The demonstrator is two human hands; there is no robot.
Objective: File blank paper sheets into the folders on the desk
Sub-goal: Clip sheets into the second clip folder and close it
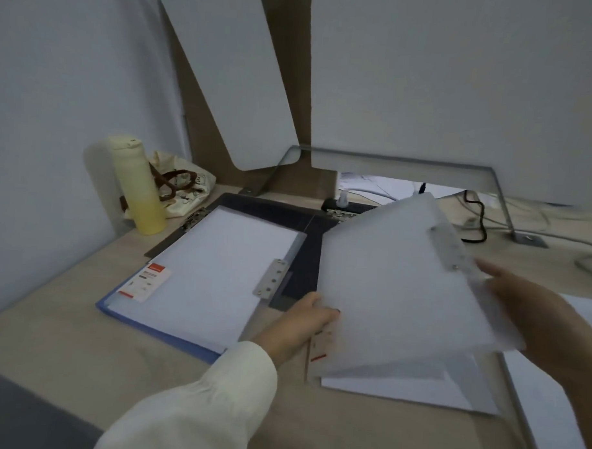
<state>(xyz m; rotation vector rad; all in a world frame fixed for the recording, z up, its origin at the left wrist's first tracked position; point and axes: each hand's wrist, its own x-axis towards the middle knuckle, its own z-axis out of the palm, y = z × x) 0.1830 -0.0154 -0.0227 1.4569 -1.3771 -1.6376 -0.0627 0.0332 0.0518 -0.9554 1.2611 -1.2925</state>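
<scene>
While the left hand (303, 322) grips the near left edge of a see-through white plastic folder (393, 288), the folder's cover is lifted off the desk and tilted. The thumb lies on top of the edge, and the other fingers are hidden under it. A cream sleeve (198, 395) covers that arm.

The right hand (533, 310) is at the far right edge of the same cover, just beside a long silver metal clip (451, 246) fixed there. This hand is blurred, so I cannot tell if it grips the cover or only touches it.

Under the lifted cover lie blank white paper sheets (399, 389), flat on the pale wooden desk (66, 334).

To the left lies an open blue plastic folder (163, 335), flat on the desk. White paper (219, 265) fills it. A small silver clip (271, 279) sits at its right edge, and a red and white label (145, 283) sits on its near left corner. A dark flat board (271, 208) sticks out from under it at the back.

At the far left a tall pale yellow bottle (138, 185) stands upright. A cream cloth bag with brown handles (183, 190) is just beside it. A black power strip (342, 205) and a black cable (477, 217) lie at the back of the desk.
</scene>
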